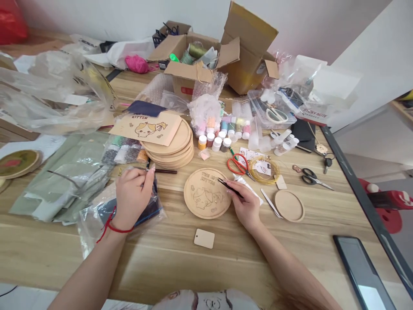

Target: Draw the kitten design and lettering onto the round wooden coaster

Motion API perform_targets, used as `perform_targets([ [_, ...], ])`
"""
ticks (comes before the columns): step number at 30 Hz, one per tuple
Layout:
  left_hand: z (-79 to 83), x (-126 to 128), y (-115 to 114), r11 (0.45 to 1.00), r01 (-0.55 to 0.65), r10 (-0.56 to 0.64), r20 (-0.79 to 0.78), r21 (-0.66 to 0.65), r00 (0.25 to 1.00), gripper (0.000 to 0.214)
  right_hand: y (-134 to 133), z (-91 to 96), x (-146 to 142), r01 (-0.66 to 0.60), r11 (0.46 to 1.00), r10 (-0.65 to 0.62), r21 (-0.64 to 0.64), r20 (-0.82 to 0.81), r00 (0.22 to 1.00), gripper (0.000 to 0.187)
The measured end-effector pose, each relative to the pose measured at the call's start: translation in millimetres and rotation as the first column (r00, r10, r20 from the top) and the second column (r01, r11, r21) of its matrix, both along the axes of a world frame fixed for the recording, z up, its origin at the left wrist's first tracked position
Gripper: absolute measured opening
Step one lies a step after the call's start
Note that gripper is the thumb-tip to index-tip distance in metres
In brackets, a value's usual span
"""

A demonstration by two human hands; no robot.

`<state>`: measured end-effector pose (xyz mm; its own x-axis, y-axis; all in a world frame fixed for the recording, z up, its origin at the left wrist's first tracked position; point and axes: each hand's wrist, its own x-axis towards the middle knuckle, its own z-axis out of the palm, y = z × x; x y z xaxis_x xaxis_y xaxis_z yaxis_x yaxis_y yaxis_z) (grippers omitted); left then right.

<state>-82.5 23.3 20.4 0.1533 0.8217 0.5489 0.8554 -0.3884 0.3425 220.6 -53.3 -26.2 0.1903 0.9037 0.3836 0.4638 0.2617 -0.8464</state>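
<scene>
A round wooden plate [190,196] with a cartoon kitten drawing and lettering lies flat in front of me, the lettering upside down. My right hand [245,204] is closed around black tweezers [226,184], whose tips hover at or just above the plate's upper right part; whether they touch is unclear. My left hand [134,193], with a red cord bracelet at its wrist, is left of the plate. Its thumb and fingers are pinched at a slim dark pen-like stick [167,171] that sticks out to the right. Below the plate sits a small blank wooden tag [204,239].
Stacked wooden plates [174,159] carry a kitten card [155,129]. Behind are small paint jars [214,143] and an open cardboard box [187,79]. Red scissors [238,165], white tweezers [271,202], a wooden ring [289,206], black scissors [316,178] and a phone-like device [364,271] lie rightward.
</scene>
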Motion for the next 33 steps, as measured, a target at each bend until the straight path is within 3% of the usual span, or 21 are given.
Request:
perform_targets([
  [6,-5.0,7,-2,0.996,0.084,-0.083,0.03,-0.022,0.996,0.048,3,-6.6,-4,-0.123,0.987,0.1,0.103,0.2,0.975,0.038],
  [15,-11.8,16,-9,0.986,0.162,-0.161,0.013,-0.036,0.987,0.049,5,-3.5,-3,-0.107,0.985,0.066,0.139,0.275,0.959,0.036],
  [18,-11.6,16,-9,0.986,0.164,-0.163,0.02,-0.026,0.986,0.05,13,7.5,16,0.023,0.977,-0.09,0.213,0.312,0.946,0.029],
  [19,-11.5,16,-9,0.986,0.165,-0.164,0.023,-0.021,0.986,0.05,16,11.7,27,0.128,0.963,-0.202,0.236,0.324,0.924,0.026],
  [21,-11.4,16,-9,0.985,0.169,-0.169,0.026,-0.012,0.985,0.048,23,19.0,56,0.358,0.896,-0.438,0.262,0.388,0.811,0.024],
  [24,-11.1,18,-8,0.984,0.179,-0.179,0.03,0.002,0.983,0.044,28,23.8,103,0.601,0.782,-0.585,0.163,0.524,0.619,0.046],
  [26,-10.7,20,-8,0.984,0.177,-0.177,0.038,0.013,0.984,0.043,27,20.9,128,0.685,0.727,-0.58,0.046,0.575,0.577,0.066],
  [30,-11.1,23,-7,0.984,0.177,-0.178,0.049,0.023,0.983,0.043,25,5.8,151,0.658,0.728,-0.497,-0.193,0.513,0.7,0.077],
  [33,-12.7,24,-8,0.981,0.19,-0.191,0.052,0.025,0.98,0.042,27,-1.8,152,0.633,0.735,-0.471,-0.243,0.489,0.734,0.071],
])
